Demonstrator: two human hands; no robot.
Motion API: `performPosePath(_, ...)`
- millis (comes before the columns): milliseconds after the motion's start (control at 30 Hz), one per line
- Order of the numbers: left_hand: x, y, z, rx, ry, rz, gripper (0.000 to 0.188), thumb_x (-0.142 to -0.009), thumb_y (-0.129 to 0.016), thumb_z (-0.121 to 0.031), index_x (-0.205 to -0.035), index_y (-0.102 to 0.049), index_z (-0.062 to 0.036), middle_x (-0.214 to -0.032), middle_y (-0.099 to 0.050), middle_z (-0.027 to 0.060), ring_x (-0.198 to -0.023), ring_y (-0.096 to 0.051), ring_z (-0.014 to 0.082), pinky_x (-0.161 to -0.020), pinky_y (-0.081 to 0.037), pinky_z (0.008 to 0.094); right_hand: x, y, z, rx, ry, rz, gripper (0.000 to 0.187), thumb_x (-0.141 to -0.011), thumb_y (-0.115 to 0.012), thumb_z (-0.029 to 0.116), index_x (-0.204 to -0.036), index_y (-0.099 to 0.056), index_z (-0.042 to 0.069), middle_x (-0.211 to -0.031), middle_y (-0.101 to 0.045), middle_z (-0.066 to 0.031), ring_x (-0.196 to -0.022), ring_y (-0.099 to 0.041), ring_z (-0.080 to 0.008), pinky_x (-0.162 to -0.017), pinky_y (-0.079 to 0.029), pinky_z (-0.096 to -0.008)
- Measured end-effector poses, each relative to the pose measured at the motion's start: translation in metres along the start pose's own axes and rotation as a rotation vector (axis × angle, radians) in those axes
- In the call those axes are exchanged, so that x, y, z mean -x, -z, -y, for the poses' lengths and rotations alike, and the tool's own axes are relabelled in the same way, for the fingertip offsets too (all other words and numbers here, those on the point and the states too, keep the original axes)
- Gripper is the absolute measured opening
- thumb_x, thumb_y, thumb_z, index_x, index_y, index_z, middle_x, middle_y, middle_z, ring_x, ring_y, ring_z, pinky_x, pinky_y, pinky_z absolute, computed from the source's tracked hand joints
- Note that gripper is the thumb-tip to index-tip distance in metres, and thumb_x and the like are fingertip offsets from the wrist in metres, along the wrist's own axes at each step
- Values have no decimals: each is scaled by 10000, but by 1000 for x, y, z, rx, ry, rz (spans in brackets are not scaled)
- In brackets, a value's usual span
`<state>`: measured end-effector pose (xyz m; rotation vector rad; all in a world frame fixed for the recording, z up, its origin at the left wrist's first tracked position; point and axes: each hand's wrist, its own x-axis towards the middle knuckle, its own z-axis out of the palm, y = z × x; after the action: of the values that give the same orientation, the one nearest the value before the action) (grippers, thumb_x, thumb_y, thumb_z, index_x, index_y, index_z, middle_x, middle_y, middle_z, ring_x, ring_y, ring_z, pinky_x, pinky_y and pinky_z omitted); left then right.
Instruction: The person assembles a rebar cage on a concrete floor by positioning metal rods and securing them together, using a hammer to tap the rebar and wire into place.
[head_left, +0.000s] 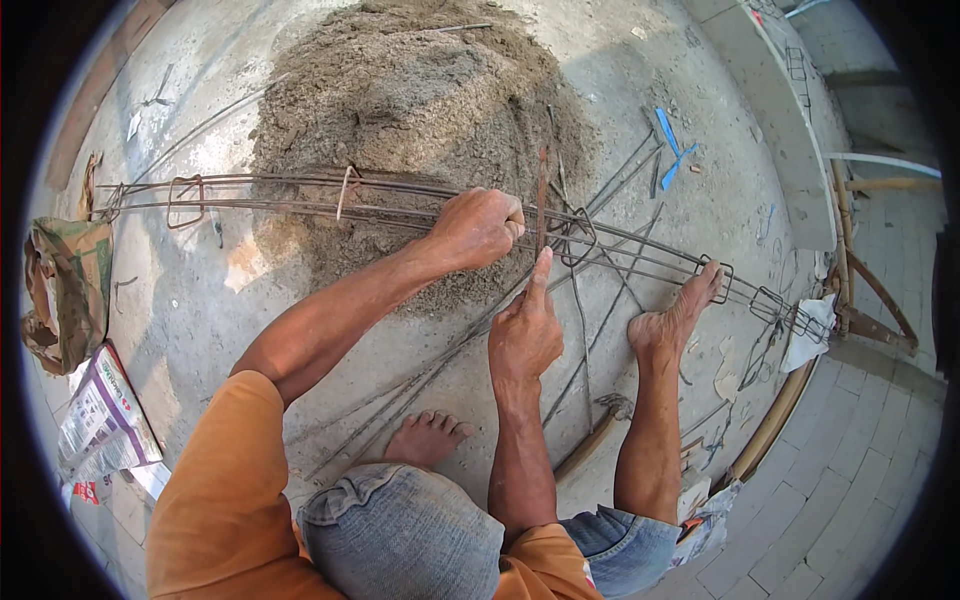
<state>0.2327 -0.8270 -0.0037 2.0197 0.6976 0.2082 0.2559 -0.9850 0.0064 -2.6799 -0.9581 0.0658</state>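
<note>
Head view: at nine o'clock slumps a crumpled brown-and-green sack (75, 290), contents hidden; toward eight lies a printed white-and-purple package (108, 415), contents also unclear. A steel rod frame (398, 184) spans from between nine and ten o'clock to three. It will probably handle as long, stiff and slightly springy, awkward rather than fragile; paired bars beside a loop look the surest hold. The left hand (478, 228), curled closed, appears to grip the frame near its middle. Beside it, the right hand (525, 335) extends its index finger to a rusty strip (542, 200), other fingers folded; whether it grips anything, I cannot tell. At three sits a crumpled white bag (808, 335), contents unseen.
</note>
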Motion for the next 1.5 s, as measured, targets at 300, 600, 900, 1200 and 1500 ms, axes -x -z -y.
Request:
performPosePath(300,1,0,-1,-16,-10,-3,159,-808,-641,-170,-836,-688,-20,-774,-668,157,-736,-647,324,-666,-479,432,2,-6,3,-18,29,17,732,-824,-596,59,-1477,-294,191,-744,-589,-111,-520,-583,-305,-444,-430,-425)
performPosePath(600,7,-3,0,-32,-3,-52,125,-801,-642,-155,-813,-679,-36,-751,-657,160,-714,-636,334,-644,-469,444,14,1,17,-12,-51,60,713,-794,-585,18,-1454,-351,153,-757,-635,-159,-564,-610,-341,-471,-440,-430)
performPosePath(900,8,-5,6,3,37,-16,120,-803,-628,-154,-790,-662,-40,-731,-653,161,-711,-636,348,-633,-464,451,2,-2,17,77,-18,157,775,-770,-645,101,-1465,-302,134,-808,-601,-127,-577,-624,-303,-482,-478,-419)
performPosePath(1200,8,-4,8,13,22,-47,119,-801,-639,-151,-768,-654,-38,-729,-654,152,-714,-640,336,-632,-464,447,26,7,11,96,-87,236,704,-793,-610,82,-1445,-349,133,-812,-627,-141,-593,-614,-323,-512,-464,-443)
performPosePath(1500,5,-4,7,20,31,-31,110,-765,-606,-122,-778,-674,-37,-740,-656,188,-723,-642,372,-650,-479,473,9,7,14,72,-61,269,813,-734,-669,73,-1462,-310,117,-806,-622,-134,-625,-628,-317,-532,-473,-440)
